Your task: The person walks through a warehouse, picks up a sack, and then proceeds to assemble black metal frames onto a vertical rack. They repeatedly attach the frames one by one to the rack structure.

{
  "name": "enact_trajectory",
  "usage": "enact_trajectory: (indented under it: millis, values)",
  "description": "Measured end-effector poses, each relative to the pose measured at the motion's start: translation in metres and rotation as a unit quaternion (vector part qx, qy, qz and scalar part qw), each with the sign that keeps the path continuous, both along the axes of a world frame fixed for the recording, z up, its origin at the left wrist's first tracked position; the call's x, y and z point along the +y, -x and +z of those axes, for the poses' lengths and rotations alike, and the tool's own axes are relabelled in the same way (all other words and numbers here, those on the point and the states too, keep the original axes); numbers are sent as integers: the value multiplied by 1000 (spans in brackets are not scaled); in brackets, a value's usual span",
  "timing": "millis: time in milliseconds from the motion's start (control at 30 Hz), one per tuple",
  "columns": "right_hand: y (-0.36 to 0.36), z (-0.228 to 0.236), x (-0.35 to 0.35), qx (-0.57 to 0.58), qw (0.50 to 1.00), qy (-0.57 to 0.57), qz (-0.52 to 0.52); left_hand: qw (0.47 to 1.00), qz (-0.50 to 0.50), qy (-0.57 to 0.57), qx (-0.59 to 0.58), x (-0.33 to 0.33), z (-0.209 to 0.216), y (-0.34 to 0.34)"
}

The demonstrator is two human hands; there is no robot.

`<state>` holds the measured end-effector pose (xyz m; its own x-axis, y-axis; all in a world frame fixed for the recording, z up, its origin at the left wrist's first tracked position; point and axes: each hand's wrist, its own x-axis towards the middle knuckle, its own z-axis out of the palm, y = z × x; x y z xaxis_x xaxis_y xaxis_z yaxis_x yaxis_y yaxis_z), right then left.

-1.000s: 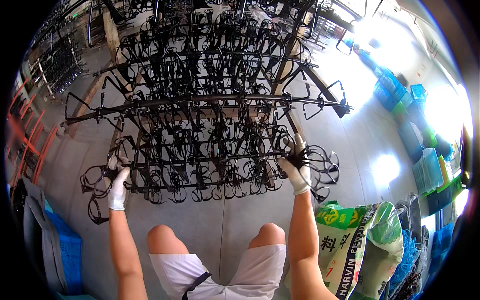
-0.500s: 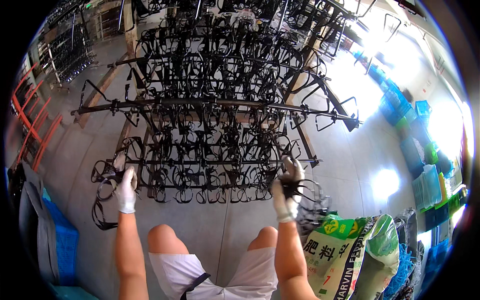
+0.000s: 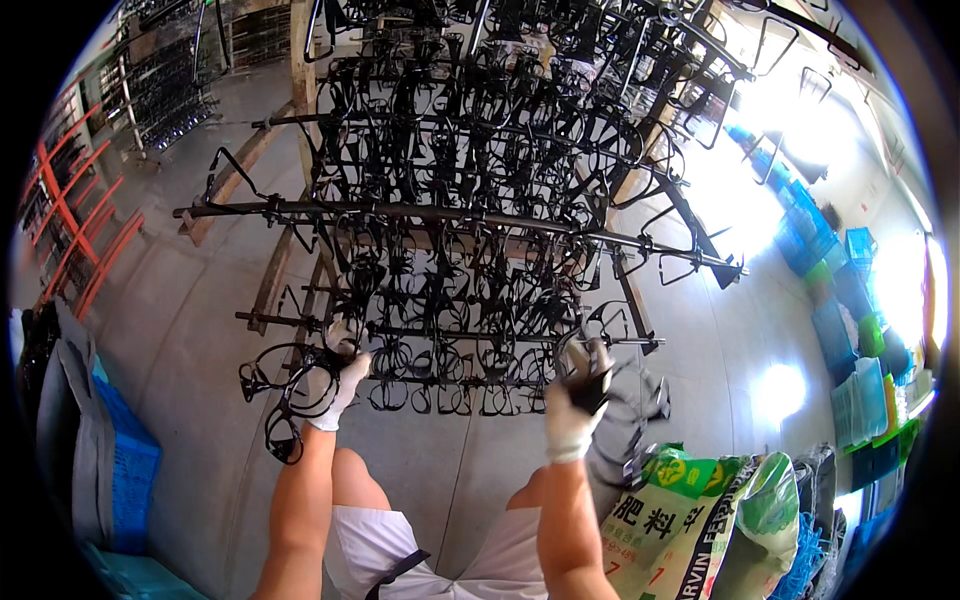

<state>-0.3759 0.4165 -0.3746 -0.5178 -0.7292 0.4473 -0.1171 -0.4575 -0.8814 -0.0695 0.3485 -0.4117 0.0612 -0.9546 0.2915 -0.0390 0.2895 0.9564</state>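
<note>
White gloves cover both hands. My left hand (image 3: 340, 388) is closed around several black looped parts (image 3: 270, 370), whose rings hang out on its left side, at the left end of the rack's lower rod (image 3: 270, 318). At that rod's right part, my right hand (image 3: 575, 405) grips more black looped parts (image 3: 630, 400), which stick out to its right and are smeared by motion. Between my hands, rows of similar black looped parts (image 3: 450, 375) hang from the rack. A thicker dark rod (image 3: 455, 215) with bent wire hooks crosses above them.
A white and green woven sack (image 3: 670, 500) stands open at lower right, beside blue strands (image 3: 795, 560). Crates (image 3: 855, 385) line the right wall. Red metal racks (image 3: 75, 220) stand at left, above grey sheets (image 3: 80, 420) and a blue crate (image 3: 135, 470).
My left hand has moved right, inward along the lower rod, with black looped parts in it. My right hand has dropped slightly, and its parts swing. The view has shifted a little.
</note>
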Motion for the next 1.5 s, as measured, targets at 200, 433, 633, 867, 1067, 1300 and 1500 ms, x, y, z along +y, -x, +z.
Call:
enact_trajectory:
  millis: [200,433,633,867,1067,1300,1500]
  values:
    - [-70,-22,-35,-159,979,0,130,994,-18,-46,94,2,12,11]
    - [-59,30,-19,-62,989,-119,59,999,21,-37,0,5,8,2]
    - [-134,4,-29,-387,873,-177,236,994,-17,-45,98,6,13,9]
    - [-130,-4,-55,-292,928,-77,219,994,-24,-97,43,12,33,15]
    - [-134,10,22,-50,986,-94,125,998,51,22,17,46,9,14]
    - [-113,13,139,-39,938,-188,290,964,-243,-108,-14,163,27,61]
    - [-15,61,183,-51,889,-352,287,833,-518,-161,-113,160,61,141]
